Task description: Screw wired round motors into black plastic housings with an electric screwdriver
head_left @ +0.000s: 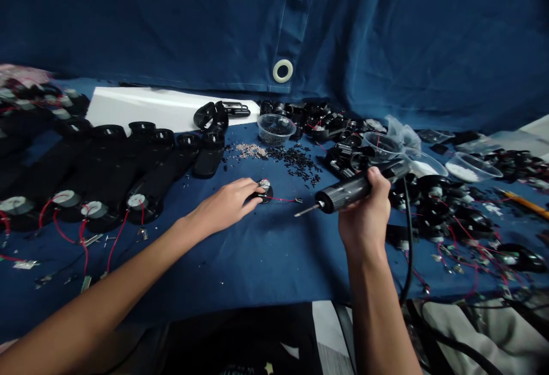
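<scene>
1. **Item, round black disc** (pixel 264 192): lies flat on the blue cloth-covered bench (pixel 240 272), just left of centre, with a pale centre on top. A red wire (pixel 283 199) runs right from it to a small metal terminal (pixel 298 200).
2. **Left grip** (pixel 221 206): the nearer hand. Fingers extend over the disc and touch it, but whether they pinch it or only rest on it cannot be told.
3. **Right grip** (pixel 365 210): closed around an electric screwdriver (pixel 343 195).
4. **Orientation:** the tool's long axis slants down to the left, its metal bit (pixel 307 210) pointing toward the disc. The terminal lies just beyond the bit tip, and only the red wire lies between bit and disc.
5. **Surroundings:** scattered black small parts (pixel 295 163) and a pile of silver screws (pixel 251 150) sit behind the disc. A clear plastic cup (pixel 276 128) stands further back. Wired black discs (pixel 137 208) lie to the left. The tool's black cable (pixel 407 238) drops past the right grip.
</scene>
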`<state>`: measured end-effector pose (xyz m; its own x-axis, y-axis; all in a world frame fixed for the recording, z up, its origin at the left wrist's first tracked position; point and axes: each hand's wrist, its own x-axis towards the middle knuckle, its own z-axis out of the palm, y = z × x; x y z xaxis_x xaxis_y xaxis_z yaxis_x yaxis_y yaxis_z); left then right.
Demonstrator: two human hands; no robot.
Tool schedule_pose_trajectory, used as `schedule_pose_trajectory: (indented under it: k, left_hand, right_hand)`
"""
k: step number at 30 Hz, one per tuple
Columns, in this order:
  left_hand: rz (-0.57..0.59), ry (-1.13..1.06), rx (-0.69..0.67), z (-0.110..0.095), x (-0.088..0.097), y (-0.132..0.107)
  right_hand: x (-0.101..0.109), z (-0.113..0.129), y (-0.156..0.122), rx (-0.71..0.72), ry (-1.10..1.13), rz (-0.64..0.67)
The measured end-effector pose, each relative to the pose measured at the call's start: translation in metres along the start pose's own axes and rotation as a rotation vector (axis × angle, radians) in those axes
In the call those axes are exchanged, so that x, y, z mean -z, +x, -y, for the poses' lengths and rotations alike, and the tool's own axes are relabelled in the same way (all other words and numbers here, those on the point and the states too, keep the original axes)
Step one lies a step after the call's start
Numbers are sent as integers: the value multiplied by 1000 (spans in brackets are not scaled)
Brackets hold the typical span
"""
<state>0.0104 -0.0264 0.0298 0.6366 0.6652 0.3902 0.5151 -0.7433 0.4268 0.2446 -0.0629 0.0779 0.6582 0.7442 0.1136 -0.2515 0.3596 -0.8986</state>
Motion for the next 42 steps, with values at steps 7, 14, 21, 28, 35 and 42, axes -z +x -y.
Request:
schedule_pose_trajectory:
  k: [7,14,21,28,35,42]
  left_hand:
    - [-374,-210,157,-55,-4,-19]
    - [-481,-291,138,-63,-8,-18]
    - [-491,-253,123,-65,-9,-16]
    - [-405,-190,118,-60,-9,-11]
    - [-88,94,-20,-24,0,-8]
    - [13,272,-136,9,-11,5]
  right_hand:
    - [-4,-13,-5,-65,7,61]
    - [-3,-21,-5,-81,-54,71]
    - [-3,-26,-9,-102,-85,68]
    - [-7,-32,-11,-108,-75,-4]
    - [-27,-21,10,-15,129,-132]
    - [-61,-12,37,96,215,-121]
